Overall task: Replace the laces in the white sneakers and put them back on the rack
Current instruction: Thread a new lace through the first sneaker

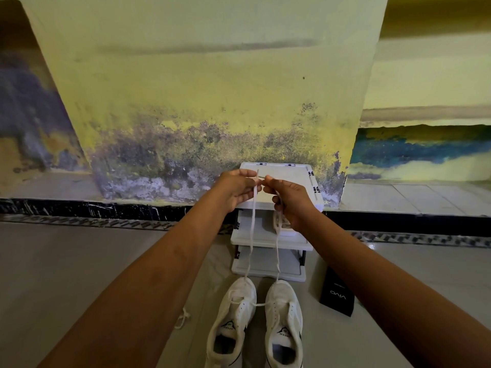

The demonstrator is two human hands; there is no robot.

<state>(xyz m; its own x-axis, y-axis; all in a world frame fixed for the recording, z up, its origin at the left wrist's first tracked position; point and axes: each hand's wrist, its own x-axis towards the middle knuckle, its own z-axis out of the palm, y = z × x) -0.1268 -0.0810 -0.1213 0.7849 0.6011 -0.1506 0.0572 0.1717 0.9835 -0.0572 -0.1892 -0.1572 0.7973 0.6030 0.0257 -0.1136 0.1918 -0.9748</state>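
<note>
Two white sneakers stand side by side on the floor, the left one (230, 325) and the right one (285, 322), toes toward a white shoe rack (268, 243). A white lace (252, 229) runs up from the sneakers in two strands. My left hand (236, 188) pinches one lace end and my right hand (288, 197) pinches the other, both raised in front of the rack's top shelf, tips held together. A horizontal stretch of lace crosses between the two shoes near their toes.
Another lace (183, 318) lies on the floor left of the sneakers. A black box (337, 296) sits on the floor to the right of the rack. A shoe-like item (284, 224) rests on the rack's middle shelf. A stained wall stands right behind the rack.
</note>
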